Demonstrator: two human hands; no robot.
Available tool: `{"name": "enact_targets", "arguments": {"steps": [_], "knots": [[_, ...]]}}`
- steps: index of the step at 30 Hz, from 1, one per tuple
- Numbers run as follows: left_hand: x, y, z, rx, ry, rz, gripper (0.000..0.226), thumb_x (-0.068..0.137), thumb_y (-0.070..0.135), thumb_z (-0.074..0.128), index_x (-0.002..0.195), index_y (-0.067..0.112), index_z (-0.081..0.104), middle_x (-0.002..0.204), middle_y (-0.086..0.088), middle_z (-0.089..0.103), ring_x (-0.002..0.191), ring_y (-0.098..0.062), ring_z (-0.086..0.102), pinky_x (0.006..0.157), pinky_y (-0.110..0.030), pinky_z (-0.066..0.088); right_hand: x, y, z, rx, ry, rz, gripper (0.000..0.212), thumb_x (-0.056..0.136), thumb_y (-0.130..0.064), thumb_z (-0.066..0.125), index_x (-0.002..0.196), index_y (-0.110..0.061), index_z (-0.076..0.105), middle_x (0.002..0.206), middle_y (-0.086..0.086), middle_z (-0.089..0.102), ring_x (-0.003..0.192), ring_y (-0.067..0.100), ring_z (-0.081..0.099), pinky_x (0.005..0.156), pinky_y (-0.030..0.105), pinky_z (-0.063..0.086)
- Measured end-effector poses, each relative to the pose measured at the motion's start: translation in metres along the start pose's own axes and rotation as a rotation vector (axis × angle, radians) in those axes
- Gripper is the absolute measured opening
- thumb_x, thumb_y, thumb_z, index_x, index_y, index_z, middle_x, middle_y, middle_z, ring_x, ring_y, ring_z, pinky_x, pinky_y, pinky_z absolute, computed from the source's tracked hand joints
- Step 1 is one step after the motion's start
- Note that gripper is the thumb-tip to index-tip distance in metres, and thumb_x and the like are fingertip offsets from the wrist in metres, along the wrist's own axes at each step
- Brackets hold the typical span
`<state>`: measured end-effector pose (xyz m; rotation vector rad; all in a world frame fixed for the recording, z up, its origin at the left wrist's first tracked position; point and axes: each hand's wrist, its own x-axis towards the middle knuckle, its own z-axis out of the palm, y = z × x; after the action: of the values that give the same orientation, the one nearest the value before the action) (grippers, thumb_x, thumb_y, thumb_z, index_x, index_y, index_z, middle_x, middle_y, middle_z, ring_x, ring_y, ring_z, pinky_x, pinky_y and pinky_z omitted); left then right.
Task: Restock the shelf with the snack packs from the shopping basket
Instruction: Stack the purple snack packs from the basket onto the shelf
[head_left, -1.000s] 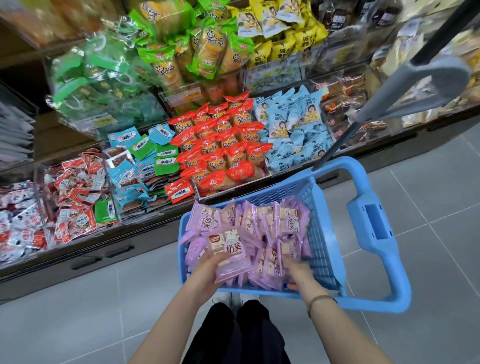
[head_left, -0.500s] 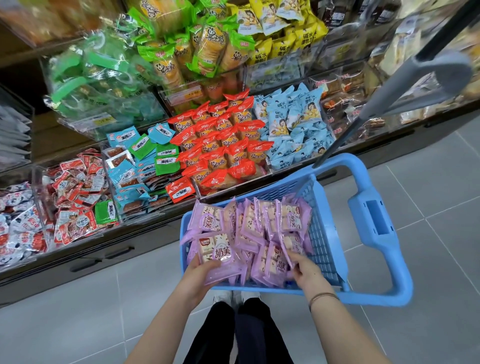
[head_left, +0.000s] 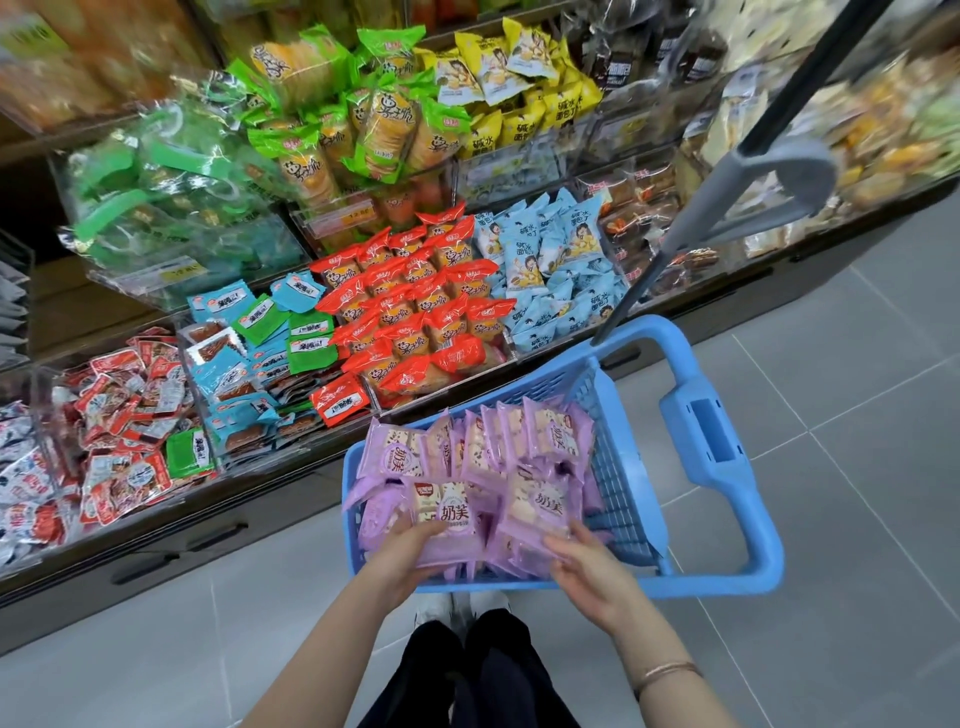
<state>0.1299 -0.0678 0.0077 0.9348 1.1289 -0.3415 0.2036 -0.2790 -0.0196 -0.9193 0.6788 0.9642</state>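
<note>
A blue plastic shopping basket (head_left: 727, 499) stands on the floor in front of me, filled with several purple snack packs (head_left: 519, 447). My left hand (head_left: 402, 558) grips a purple pack (head_left: 449, 514) at the near left of the pile. My right hand (head_left: 587, 566) holds another purple pack (head_left: 537, 512) at the near right, fingers under its lower edge. The shelf (head_left: 363, 291) behind the basket has clear bins of red, blue, green and yellow packs.
The basket's grey and black pull handle (head_left: 769, 176) rises at the upper right, across the shelf front. A dark base panel (head_left: 171, 545) runs under the shelf. Grey floor tiles (head_left: 857, 395) lie to the right, and my dark trousers (head_left: 483, 675) are below the basket.
Both hands have shifted within the pile; the right hand has come up from the lower packs to grip a pack on top. The view has moved a little closer to the shelf.
</note>
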Motion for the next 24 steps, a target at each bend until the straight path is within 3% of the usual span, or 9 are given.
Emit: {"name": "enact_targets", "arguments": {"steps": [2,4,6,10,12,14,17,20,24], "knots": [[-0.004,0.002,0.005,-0.008,-0.092,-0.044,0.052,0.091,0.028,0.059,0.139,0.016,0.042,0.134,-0.008,0.056,0.100,-0.028,0.064,0.080,-0.042,0.054,-0.002,0.007,0.006,-0.219,-0.111,-0.004,0.063,0.081,0.014,0.058,0.129,-0.025,0.047,0.123,0.011,0.062,0.104,0.025,0.062,0.098,0.038,0.046],[-0.007,0.002,0.010,0.041,-0.183,-0.074,0.064,0.081,0.046,0.068,0.136,0.023,0.044,0.137,0.002,0.051,0.112,-0.025,0.058,0.093,-0.044,0.047,-0.003,0.012,0.017,-0.588,-0.123,-0.027,0.073,0.077,0.003,0.068,0.134,-0.034,0.042,0.122,0.003,0.056,0.097,0.014,0.063,0.090,0.030,0.051],[-0.004,-0.002,0.013,0.077,-0.197,-0.041,0.071,0.074,0.037,0.077,0.135,0.016,0.048,0.132,-0.003,0.059,0.117,-0.026,0.058,0.094,-0.041,0.050,-0.001,0.017,0.029,-0.840,-0.152,-0.060,0.076,0.071,-0.014,0.076,0.132,-0.045,0.041,0.120,-0.010,0.053,0.095,0.002,0.058,0.075,0.019,0.051],[-0.001,-0.008,0.007,-0.033,-0.094,-0.004,0.038,0.084,0.007,0.067,0.121,0.003,0.061,0.106,-0.013,0.072,0.092,-0.027,0.070,0.067,-0.031,0.058,0.013,0.016,0.027,-0.719,-0.126,-0.049,0.062,0.067,-0.032,0.077,0.126,-0.033,0.057,0.114,-0.004,0.059,0.101,0.014,0.060,0.080,0.025,0.053],[-0.003,-0.009,-0.003,-0.087,-0.051,0.000,0.032,0.083,0.006,0.068,0.115,0.007,0.062,0.101,-0.009,0.074,0.085,-0.023,0.072,0.061,-0.029,0.057,0.025,0.008,0.013,-0.765,0.140,-0.106,0.047,0.078,-0.025,0.072,0.123,-0.019,0.058,0.111,0.001,0.062,0.098,0.019,0.061,0.087,0.032,0.051],[-0.004,-0.011,-0.015,-0.100,-0.032,0.012,0.032,0.084,0.006,0.067,0.115,0.007,0.062,0.100,-0.008,0.074,0.085,-0.022,0.072,0.061,-0.028,0.057,0.040,0.002,-0.003,-0.941,0.367,-0.131,0.043,0.083,-0.015,0.067,0.123,-0.003,0.055,0.103,0.007,0.062,0.090,0.021,0.058,0.079,0.026,0.045],[-0.011,-0.016,-0.030,-0.135,-0.023,0.032,0.035,0.083,0.011,0.067,0.117,0.009,0.061,0.105,-0.010,0.073,0.089,-0.023,0.072,0.064,-0.030,0.058,0.062,0.006,-0.003,-1.091,0.382,0.061,0.047,0.091,-0.020,0.056,0.129,0.006,0.046,0.115,0.015,0.060,0.095,0.023,0.057,0.073,0.022,0.040],[-0.017,-0.021,-0.040,-0.207,-0.032,0.050,0.036,0.085,0.021,0.064,0.119,0.010,0.061,0.109,-0.011,0.072,0.092,-0.025,0.071,0.066,-0.032,0.059,0.080,0.010,0.000,-1.095,0.383,0.208,0.049,0.098,-0.024,0.043,0.140,0.001,0.035,0.143,0.018,0.043,0.126,0.027,0.047,0.100,0.028,0.040],[-0.021,-0.025,-0.046,-0.260,-0.028,0.051,0.035,0.088,0.033,0.059,0.117,0.013,0.062,0.108,-0.010,0.072,0.092,-0.024,0.072,0.061,-0.032,0.058,0.085,0.010,-0.006,-0.786,0.341,0.224,0.059,0.085,-0.028,0.067,0.132,0.001,0.046,0.140,0.017,0.047,0.126,0.031,0.047,0.107,0.039,0.039]]}}
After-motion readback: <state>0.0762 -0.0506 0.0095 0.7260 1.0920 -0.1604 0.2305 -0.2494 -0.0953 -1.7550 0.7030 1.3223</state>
